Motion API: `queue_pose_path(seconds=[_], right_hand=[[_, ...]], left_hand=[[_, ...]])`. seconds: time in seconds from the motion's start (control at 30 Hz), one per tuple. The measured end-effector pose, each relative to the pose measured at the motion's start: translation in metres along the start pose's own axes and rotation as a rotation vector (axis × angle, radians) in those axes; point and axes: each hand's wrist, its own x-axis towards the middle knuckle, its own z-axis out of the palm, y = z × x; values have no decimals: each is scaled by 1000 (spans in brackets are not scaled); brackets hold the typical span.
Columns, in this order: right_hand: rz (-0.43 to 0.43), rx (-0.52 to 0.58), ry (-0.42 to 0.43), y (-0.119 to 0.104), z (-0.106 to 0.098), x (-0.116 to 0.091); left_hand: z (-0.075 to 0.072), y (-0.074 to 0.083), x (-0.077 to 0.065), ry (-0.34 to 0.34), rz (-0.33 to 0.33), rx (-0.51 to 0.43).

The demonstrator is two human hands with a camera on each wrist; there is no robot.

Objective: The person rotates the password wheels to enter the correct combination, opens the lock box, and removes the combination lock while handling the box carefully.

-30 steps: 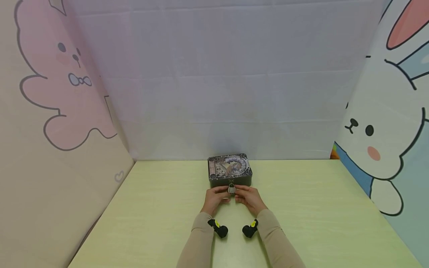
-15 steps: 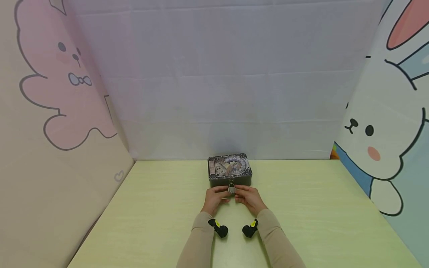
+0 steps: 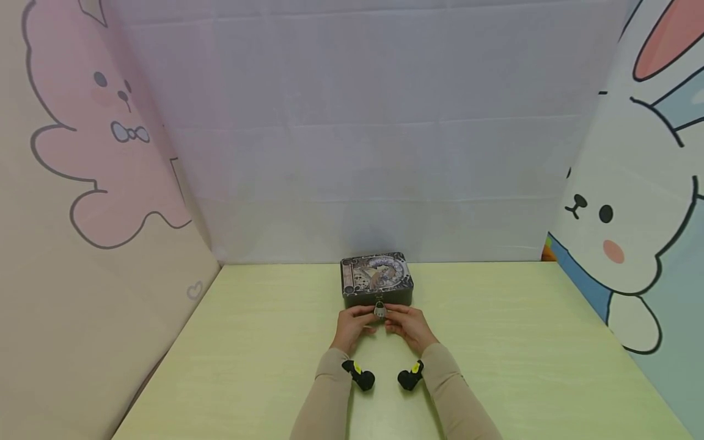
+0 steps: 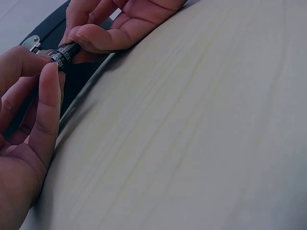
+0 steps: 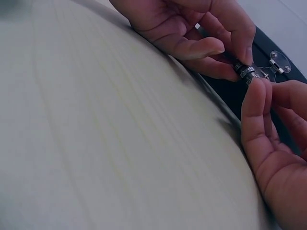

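A dark tin box (image 3: 377, 274) with a printed picture on its lid stands shut at the back of the table. From the metal latch (image 5: 279, 62) on its front hangs a small combination padlock (image 3: 380, 310), whose black dials (image 4: 64, 55) bear white figures. My left hand (image 3: 349, 327) pinches the padlock from the left between thumb and fingers. On the other side, my right hand (image 3: 414, 326) pinches it likewise. Both wrist views show the fingertips pressed to the dials. Fingers cover part of the padlock, and the figures are too small to read surely.
The pale yellow-green table (image 3: 264, 354) stretches out on both sides of the box. A white cloth wall (image 3: 363, 153) rises right behind it. Side walls with a pink cartoon figure (image 3: 93, 153) and a white rabbit (image 3: 616, 244) flank the table.
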Motion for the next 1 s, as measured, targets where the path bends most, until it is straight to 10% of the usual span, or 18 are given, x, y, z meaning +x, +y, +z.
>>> queue_pose_path(seconds=[1.0], right_hand=[[5,-9,27,1,3,1]], left_hand=[[-5,-4,1,-64,-26,-75]])
